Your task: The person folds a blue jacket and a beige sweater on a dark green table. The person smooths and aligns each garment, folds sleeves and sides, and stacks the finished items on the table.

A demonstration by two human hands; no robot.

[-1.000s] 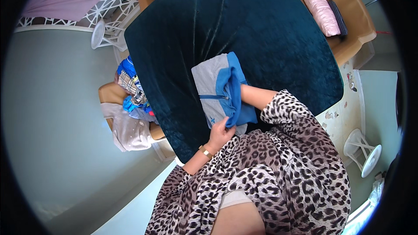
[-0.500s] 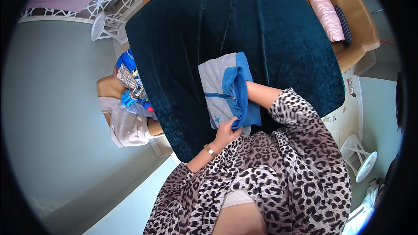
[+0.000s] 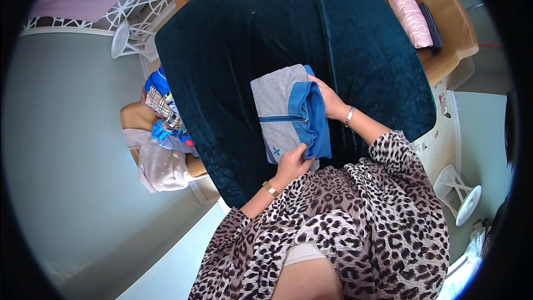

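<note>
A folded grey jacket (image 3: 276, 95) with a blue collar and a blue zip lies on the dark teal velvet cloth (image 3: 222, 39). Its collar stands up, with the opening toward the right. At the near end of the collar, my left hand (image 3: 291, 166) pinches the blue edge between thumb and fingers. My right hand (image 3: 330, 100) grips the far end of the collar from the right, its fingertips partly hidden by the fabric. A small blue emblem shows on the jacket's front, close to my left hand.
Tan chairs hold other items: a heap of clothes (image 3: 162, 105) and a light grey garment (image 3: 162, 161) at the left, a pink rolled bundle (image 3: 408, 14) beside a dark striped one (image 3: 431, 25) at the far right. White stools (image 3: 458, 194) stand beyond the table.
My right hand has come out of the collar opening and now holds its far end from outside. My left hand stays at the near end. The view has shifted slightly.
</note>
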